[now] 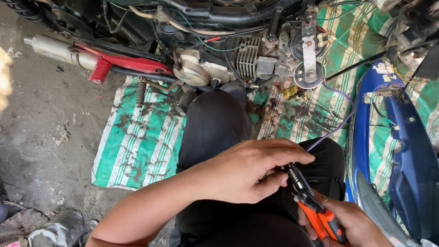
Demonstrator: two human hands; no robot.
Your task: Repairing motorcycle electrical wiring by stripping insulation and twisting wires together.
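Note:
My left hand [247, 171] pinches the near end of a thin purple wire [340, 124] over my lap, right at the black jaws of a wire stripper. My right hand [354, 224] grips the orange handles of that wire stripper [311, 206], whose jaws meet the wire under my left fingertips. The purple wire runs up and right toward the round black horns [307, 73] on the motorcycle. My black trousers [215, 123] fill the middle of the view.
A stripped motorcycle engine [249, 59] with a chrome exhaust [57, 48] and red shock spring [99, 71] lies at the top. A stained green-and-white striped mat [137, 146] covers the dirt floor. A blue body panel [407, 151] with loose wires stands at the right.

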